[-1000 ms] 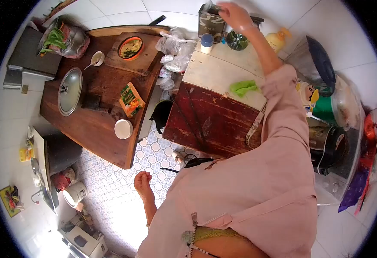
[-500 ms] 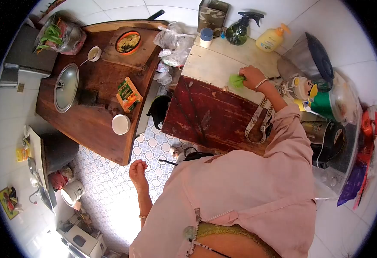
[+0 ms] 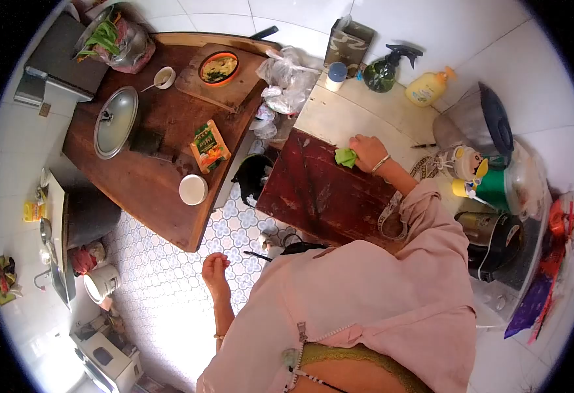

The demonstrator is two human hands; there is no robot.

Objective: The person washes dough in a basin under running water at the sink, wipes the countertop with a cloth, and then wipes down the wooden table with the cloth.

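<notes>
My right hand (image 3: 368, 153) is closed on a crumpled light-green cloth (image 3: 346, 157). The cloth touches the surface where the dark red wooden board (image 3: 319, 190) meets the pale tabletop (image 3: 339, 105). A patterned strap (image 3: 391, 219) lies on the board below my right forearm, and a dark pen-like stick (image 3: 423, 145) lies to the right of that hand. My left hand (image 3: 216, 270) hangs over the tiled floor with its fingers curled together; nothing shows in them.
Along the back stand a blue-lidded jar (image 3: 336, 76), a green spray bottle (image 3: 382, 73) and a yellow pump bottle (image 3: 427, 88). The left wooden table (image 3: 162, 187) holds a glass lid (image 3: 116, 122), an orange-rimmed bowl (image 3: 219, 69), a seasoning packet (image 3: 209, 147) and a white bowl (image 3: 193, 190).
My right hand has moved the green cloth left and toward me, from the pale tabletop to the red board's edge. The view has shifted slightly. My left hand stays curled.
</notes>
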